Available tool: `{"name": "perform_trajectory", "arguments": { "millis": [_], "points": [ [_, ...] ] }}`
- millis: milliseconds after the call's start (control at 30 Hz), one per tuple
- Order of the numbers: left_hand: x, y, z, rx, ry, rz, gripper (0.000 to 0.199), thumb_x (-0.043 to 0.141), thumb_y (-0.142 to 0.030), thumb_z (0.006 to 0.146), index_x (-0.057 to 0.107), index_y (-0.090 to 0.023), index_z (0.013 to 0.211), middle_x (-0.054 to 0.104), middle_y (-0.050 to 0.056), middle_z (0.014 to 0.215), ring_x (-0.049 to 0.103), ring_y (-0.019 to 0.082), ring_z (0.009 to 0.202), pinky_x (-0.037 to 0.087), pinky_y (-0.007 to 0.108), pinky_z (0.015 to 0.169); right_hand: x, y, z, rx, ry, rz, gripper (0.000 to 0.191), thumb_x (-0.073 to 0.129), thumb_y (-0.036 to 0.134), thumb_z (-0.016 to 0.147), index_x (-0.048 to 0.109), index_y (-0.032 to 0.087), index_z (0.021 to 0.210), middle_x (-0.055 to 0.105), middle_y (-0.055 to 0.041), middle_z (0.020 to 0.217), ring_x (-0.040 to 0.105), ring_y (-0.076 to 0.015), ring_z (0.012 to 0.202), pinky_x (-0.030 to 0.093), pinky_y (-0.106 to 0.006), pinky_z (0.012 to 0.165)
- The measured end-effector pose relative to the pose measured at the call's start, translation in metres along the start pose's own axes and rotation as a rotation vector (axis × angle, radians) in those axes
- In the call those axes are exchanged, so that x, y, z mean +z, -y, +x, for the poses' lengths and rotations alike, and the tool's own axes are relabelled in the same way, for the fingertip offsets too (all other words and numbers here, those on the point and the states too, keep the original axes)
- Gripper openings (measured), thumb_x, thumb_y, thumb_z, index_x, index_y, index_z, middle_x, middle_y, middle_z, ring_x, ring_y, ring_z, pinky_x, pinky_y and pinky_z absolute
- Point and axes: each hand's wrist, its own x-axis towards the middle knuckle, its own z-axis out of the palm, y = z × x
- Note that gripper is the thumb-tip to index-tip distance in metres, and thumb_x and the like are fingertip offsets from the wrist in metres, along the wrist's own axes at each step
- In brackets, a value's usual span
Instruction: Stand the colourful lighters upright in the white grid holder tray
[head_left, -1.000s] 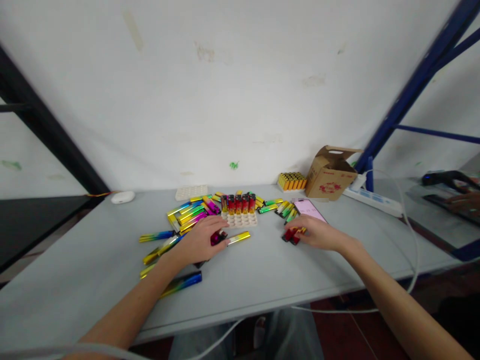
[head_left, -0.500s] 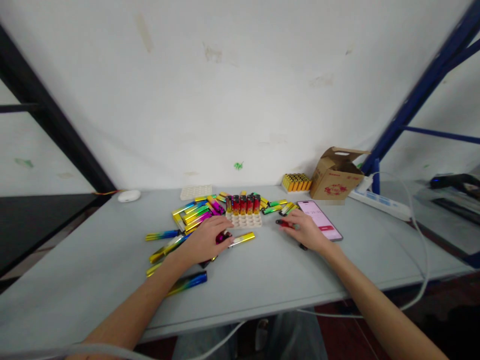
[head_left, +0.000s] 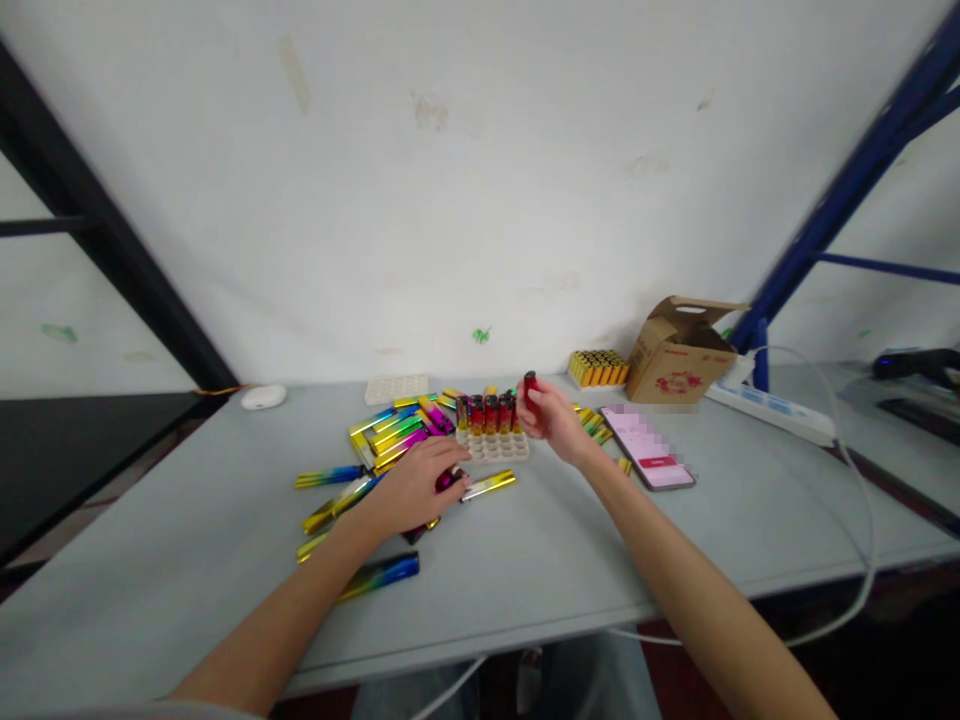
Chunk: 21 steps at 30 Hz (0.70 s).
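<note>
A pale tray with round holes (head_left: pixel 495 448) sits mid-table, with several red and gold lighters (head_left: pixel 491 413) upright in its back row. My right hand (head_left: pixel 551 420) is closed on a dark red lighter (head_left: pixel 531 385), held upright at the tray's right end. My left hand (head_left: pixel 420 483) rests left of the tray, its fingers curved round a dark magenta lighter (head_left: pixel 445 481). Under and around it lie several shiny lighters in yellow, green, blue and magenta (head_left: pixel 390 435). A silver and yellow lighter (head_left: pixel 491 485) lies just right of my left fingertips.
Behind stand an empty pale tray (head_left: pixel 396 388), a block of yellow lighters (head_left: pixel 598 368) and an open cardboard box (head_left: pixel 679 360). A phone (head_left: pixel 649 448), a power strip (head_left: pixel 772 412) and a white cable are at the right. A white case (head_left: pixel 263 398) lies at the left.
My right hand has lifted the red lighter off the table and moved up and left to the tray's right end. My left hand has stayed nearly still; the view has shifted slightly.
</note>
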Motion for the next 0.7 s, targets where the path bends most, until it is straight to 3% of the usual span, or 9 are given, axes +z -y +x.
{"name": "perform_trajectory", "arguments": {
  "millis": [167,433,700],
  "points": [
    [-0.001,0.001,-0.001,-0.014,0.012,0.010,0.030,0.055,-0.032,0.088,0.066,-0.015,0.111,0.068,0.013,0.114,0.060,0.026,0.110,0.047,0.044,0.100,-0.004,-0.010,-0.005,0.203,0.126,0.275,0.025,0.053,0.043,0.077,0.047,0.020,0.079,0.036,0.0091,0.050,0.026,-0.0056,0.035,0.018,-0.020,0.039],
    [0.000,0.001,0.000,-0.034,0.033,0.015,0.032,0.053,-0.033,0.090,0.065,-0.015,0.112,0.067,0.012,0.116,0.059,0.025,0.111,0.046,0.043,0.101,-0.004,-0.013,-0.015,0.319,0.119,0.413,0.020,0.055,0.036,0.076,0.049,0.018,0.081,0.041,0.0075,0.052,0.036,-0.0067,0.037,0.028,-0.021,0.042],
    [-0.002,-0.001,0.002,-0.022,0.046,0.020,0.029,0.052,-0.032,0.090,0.066,-0.016,0.110,0.068,0.012,0.114,0.060,0.026,0.109,0.047,0.044,0.099,0.001,-0.016,-0.018,0.337,0.150,0.285,0.035,0.066,0.049,0.079,0.047,0.022,0.091,0.060,0.0028,0.069,0.059,-0.0137,0.056,0.047,-0.024,0.045]
  ]
}}
